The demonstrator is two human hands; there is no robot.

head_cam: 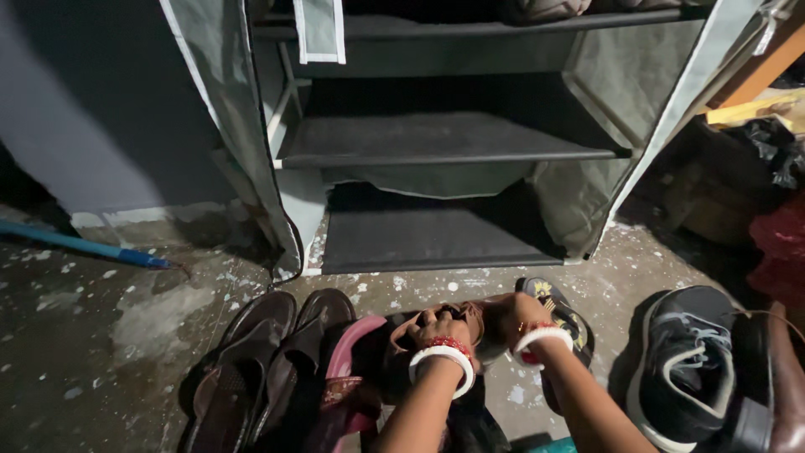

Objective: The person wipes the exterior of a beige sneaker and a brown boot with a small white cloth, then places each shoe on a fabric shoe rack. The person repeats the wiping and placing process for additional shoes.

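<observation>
Both my hands are low in the middle of the head view, wrists ringed with white and red bangles. My left hand (438, 329) and my right hand (503, 323) together grip a brown shoe (470, 317) lying among footwear on the floor. A pair of dark brown sandals (260, 352) lies to the left. A maroon slipper (352, 369) sits right beside my left forearm. A patterned dark slipper (558, 312) lies just beyond my right wrist.
A grey fabric shoe rack (453, 155) with dark shelves stands open ahead, its cover flap (226, 126) hanging at the left. A black sneaker (692, 361) rests at the right. A blue pipe (84, 246) lies on the speckled concrete floor at the left. Bags and clutter fill the right edge.
</observation>
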